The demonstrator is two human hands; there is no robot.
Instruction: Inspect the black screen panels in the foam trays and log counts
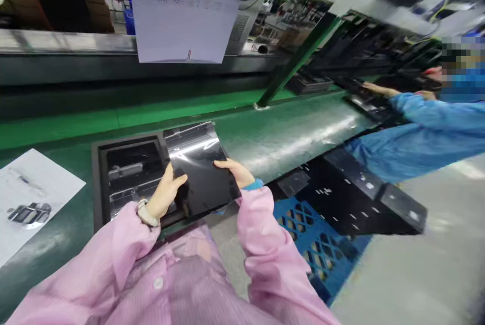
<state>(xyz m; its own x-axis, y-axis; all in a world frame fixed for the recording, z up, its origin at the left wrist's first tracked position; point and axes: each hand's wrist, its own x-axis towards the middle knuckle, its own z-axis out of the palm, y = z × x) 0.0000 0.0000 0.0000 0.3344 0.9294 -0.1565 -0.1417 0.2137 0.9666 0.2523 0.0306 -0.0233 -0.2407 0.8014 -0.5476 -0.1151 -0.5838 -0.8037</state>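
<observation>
A glossy black flat panel (204, 176) is held up in front of me, tilted, with light glaring across its upper part. My left hand (165, 193) grips its left edge, thumb on the face and the other fingers hidden behind it. On the right edge, my right hand (237, 171) closes the same way, its thumb over the front. Under and left of the panel lies a black tray (99, 183) with a raised rim. Inside the tray sits another shiny dark panel (131, 168); the held panel covers the tray's right side.
A printed white sheet (56, 183) lies on the green bench (280, 138) at left. A green post (299, 62) rises from the bench. At right, a co-worker's blue sleeve (428, 118) reaches over dark parts. Black panels (333, 193) lie above a blue crate (322, 249).
</observation>
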